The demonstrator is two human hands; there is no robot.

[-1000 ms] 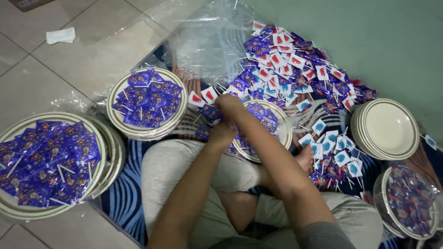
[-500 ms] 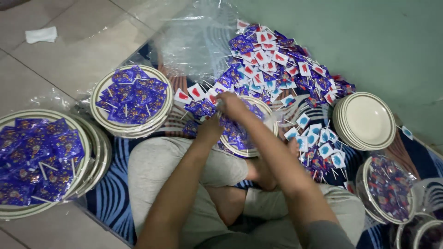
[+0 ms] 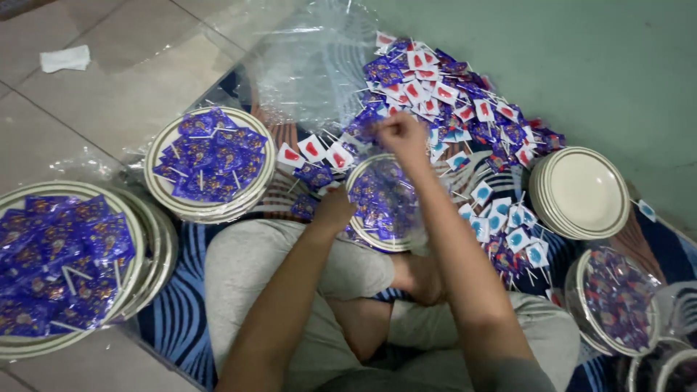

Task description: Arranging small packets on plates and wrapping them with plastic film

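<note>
Since half a second earlier, the right hand (image 3: 401, 136) had lifted, fingers bunched on clear wrap above the candy plate (image 3: 385, 202). Left hand (image 3: 334, 210) gripped its near rim. Film looked light, slippery; pinching edges seemed best.

Two bare hands in view: left hand (image 3: 332, 210), right hand (image 3: 401, 136). Five cream plates loaded with sweets: two heaped with loose purple-wrapped lollipops (image 3: 210, 154) (image 3: 54, 261), one film-wrapped plate of purple lollipops (image 3: 381, 203) under the hands, two more film-wrapped ones at lower right (image 3: 616, 299) (image 3: 664, 366), the last partly cut off. One stack of empty cream plates with dark rims (image 3: 581, 194). One loose pile of lollipops in purple, red-and-white and blue-and-white wrappers (image 3: 465, 116), too many to count. One white scrap of paper (image 3: 65, 58).
</note>
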